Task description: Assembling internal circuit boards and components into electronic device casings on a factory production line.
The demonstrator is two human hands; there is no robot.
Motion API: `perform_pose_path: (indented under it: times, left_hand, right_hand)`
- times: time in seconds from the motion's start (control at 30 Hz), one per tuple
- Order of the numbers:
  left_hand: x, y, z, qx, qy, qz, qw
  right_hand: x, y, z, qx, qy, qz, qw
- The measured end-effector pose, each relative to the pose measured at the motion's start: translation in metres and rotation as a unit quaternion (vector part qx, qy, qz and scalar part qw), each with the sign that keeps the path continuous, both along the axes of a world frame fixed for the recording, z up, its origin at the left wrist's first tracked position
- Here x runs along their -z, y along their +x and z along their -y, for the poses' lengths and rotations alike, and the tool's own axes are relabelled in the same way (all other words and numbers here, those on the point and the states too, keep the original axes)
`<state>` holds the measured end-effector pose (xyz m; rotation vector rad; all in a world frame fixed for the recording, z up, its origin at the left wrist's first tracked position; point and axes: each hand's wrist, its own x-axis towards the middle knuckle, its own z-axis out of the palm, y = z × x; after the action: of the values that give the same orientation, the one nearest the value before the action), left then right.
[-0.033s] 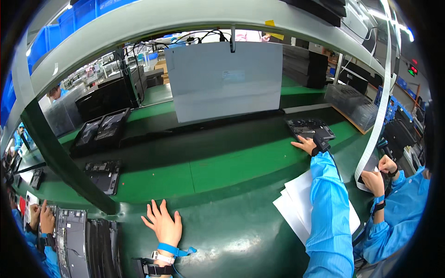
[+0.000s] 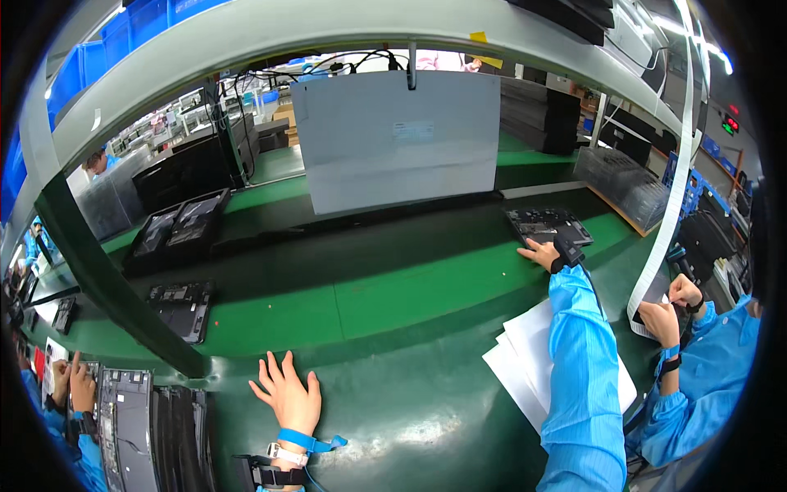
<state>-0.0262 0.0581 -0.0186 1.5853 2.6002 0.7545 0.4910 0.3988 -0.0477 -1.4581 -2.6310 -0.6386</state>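
Note:
My left hand (image 2: 288, 400) lies palm down on the green bench (image 2: 410, 385), fingers spread, holding nothing. A blue strap and a white band circle its wrist. Stretched far forward on the right, my right hand (image 2: 541, 252) reaches the near left corner of an opened black laptop base (image 2: 551, 228) with bare circuit boards. Its fingertips appear to touch that edge, with thumb and fingers apart. A black device sits on the back of the right wrist, above a blue sleeve. White sheets (image 2: 525, 361) lie partly under the right forearm.
Another laptop base (image 2: 182, 310) lies left, behind a slanted dark post (image 2: 115, 271). A grey panel (image 2: 402, 148) stands at the back. Black trays (image 2: 179, 225) sit far left, clear plastic trays (image 2: 621, 184) right. Co-workers' hands (image 2: 666, 316) work at both sides. Laptop parts (image 2: 127, 426) stand lower left.

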Motion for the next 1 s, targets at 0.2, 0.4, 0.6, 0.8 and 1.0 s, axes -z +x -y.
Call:
perform_pose_path:
  times: [0.2,0.4,0.6,0.8,1.0]
  left_hand:
    - [0.003,0.0,-0.001,0.0,0.004,-0.009,1.0]
    - [0.006,0.001,-0.001,0.004,0.011,-0.003,1.0]
    - [0.006,0.002,0.002,-0.008,0.005,-0.016,1.0]
    - [0.008,0.002,-0.004,-0.003,0.021,-0.017,1.0]
    - [-0.007,0.005,-0.002,0.143,0.276,0.115,0.943]
  right_hand:
    - [-0.033,-0.035,0.037,-0.073,0.17,0.146,0.972]
    - [-0.046,-0.062,0.054,-0.04,0.145,0.166,0.975]
    - [-0.076,-0.113,0.077,-0.007,0.096,0.123,0.988]
    - [-0.096,-0.179,0.134,-0.169,0.131,0.038,0.976]
    - [-0.114,-0.265,0.225,-0.292,0.121,-0.012,0.949]
